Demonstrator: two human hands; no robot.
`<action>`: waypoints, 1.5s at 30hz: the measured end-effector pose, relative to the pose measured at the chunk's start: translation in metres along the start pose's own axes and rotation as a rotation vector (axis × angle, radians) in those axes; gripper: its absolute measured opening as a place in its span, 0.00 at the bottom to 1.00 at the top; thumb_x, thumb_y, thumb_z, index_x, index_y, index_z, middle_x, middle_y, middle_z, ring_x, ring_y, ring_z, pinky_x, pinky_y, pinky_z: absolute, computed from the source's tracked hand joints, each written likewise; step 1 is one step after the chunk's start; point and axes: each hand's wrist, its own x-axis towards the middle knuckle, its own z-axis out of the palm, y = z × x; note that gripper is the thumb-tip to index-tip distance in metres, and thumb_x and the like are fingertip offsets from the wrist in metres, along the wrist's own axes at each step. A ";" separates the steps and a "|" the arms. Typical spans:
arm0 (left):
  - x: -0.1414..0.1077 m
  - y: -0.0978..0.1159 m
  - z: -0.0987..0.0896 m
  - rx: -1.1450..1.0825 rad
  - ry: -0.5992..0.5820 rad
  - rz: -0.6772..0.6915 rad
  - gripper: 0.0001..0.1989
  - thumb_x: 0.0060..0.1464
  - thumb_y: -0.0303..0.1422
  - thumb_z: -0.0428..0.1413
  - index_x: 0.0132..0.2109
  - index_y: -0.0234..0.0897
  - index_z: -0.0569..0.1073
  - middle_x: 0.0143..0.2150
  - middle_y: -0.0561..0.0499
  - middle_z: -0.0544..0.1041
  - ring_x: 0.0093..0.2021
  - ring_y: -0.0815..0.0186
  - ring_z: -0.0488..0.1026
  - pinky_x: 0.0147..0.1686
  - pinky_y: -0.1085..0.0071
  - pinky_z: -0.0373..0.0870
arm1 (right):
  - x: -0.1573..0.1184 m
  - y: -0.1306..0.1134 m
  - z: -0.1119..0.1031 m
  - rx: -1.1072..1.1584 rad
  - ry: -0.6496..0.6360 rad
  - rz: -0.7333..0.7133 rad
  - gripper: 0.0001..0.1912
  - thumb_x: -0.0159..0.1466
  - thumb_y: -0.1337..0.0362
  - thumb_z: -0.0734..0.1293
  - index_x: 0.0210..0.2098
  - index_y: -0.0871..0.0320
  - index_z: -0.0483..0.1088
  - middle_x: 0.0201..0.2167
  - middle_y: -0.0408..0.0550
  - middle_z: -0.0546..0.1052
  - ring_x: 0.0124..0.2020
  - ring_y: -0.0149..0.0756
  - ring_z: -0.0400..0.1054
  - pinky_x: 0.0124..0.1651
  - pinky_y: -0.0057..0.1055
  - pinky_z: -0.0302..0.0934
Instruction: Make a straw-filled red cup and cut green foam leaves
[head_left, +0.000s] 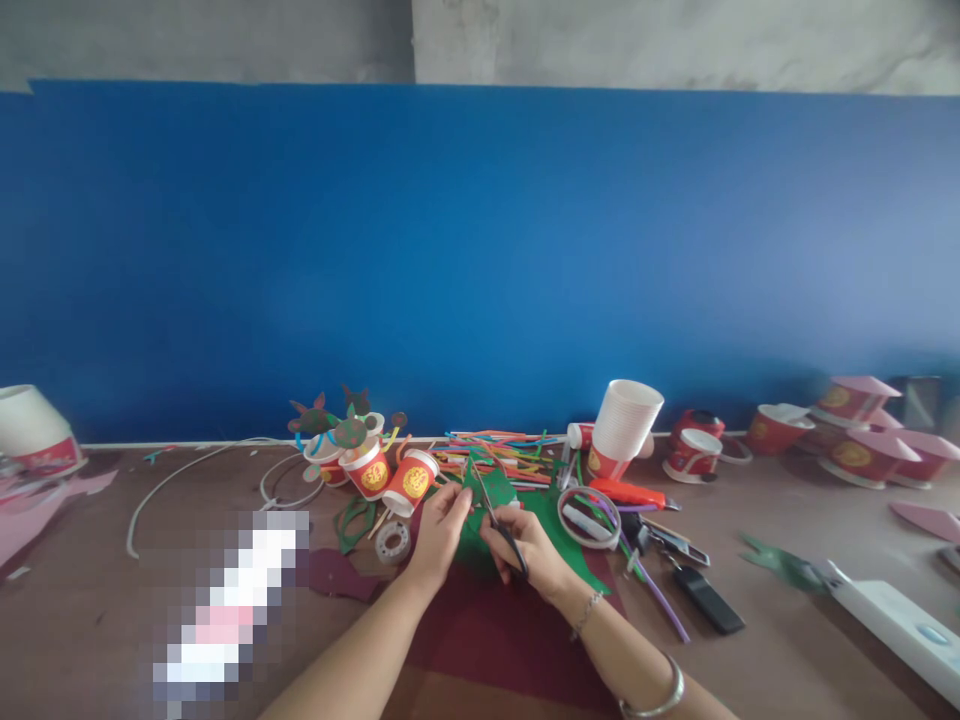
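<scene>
Between finger and thumb, my left hand (pixel 442 520) pinches a piece of green paper (pixel 491 486). My right hand (pixel 534 548) is wrapped round dark-handled scissors (pixel 513 545), whose blades point up and away at the green paper. Whether the blades are closed on the paper is hard to make out. More green paper (pixel 589 565) lies beneath and to the right, over a dark red sheet (pixel 510 640). Just left of my left hand sits a roll of tape (pixel 393 542), near a cut green scrap (pixel 354 524).
Behind the hands lie many coloured pipe cleaners (pixel 495 450). Red paper cups (pixel 411 482) with paper decorations stand left; a tall cup stack (pixel 626 425) stands right. Further right are an orange cutter (pixel 634 494), a black object (pixel 709 598) and a white box (pixel 900 630). A blue panel (pixel 480 260) closes off the back.
</scene>
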 end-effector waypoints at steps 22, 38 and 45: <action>-0.004 0.005 0.002 -0.014 -0.012 -0.045 0.17 0.53 0.44 0.51 0.25 0.36 0.61 0.21 0.58 0.60 0.21 0.74 0.54 0.21 0.76 0.50 | 0.001 0.002 0.000 -0.017 0.034 0.016 0.12 0.53 0.58 0.67 0.23 0.60 0.64 0.09 0.35 0.63 0.08 0.23 0.57 0.10 0.18 0.45; -0.003 0.008 0.003 -0.049 -0.054 -0.028 0.15 0.50 0.41 0.53 0.24 0.36 0.61 0.20 0.58 0.58 0.20 0.74 0.53 0.21 0.76 0.50 | 0.000 0.002 0.001 0.006 -0.008 0.027 0.14 0.52 0.55 0.68 0.27 0.60 0.64 0.12 0.36 0.66 0.11 0.24 0.59 0.13 0.19 0.49; -0.003 0.008 0.003 -0.057 -0.042 -0.031 0.15 0.49 0.42 0.54 0.24 0.36 0.62 0.20 0.58 0.59 0.20 0.74 0.53 0.21 0.76 0.51 | 0.002 0.007 0.000 -0.017 0.005 0.009 0.14 0.53 0.55 0.67 0.25 0.59 0.63 0.11 0.35 0.65 0.10 0.24 0.58 0.12 0.19 0.48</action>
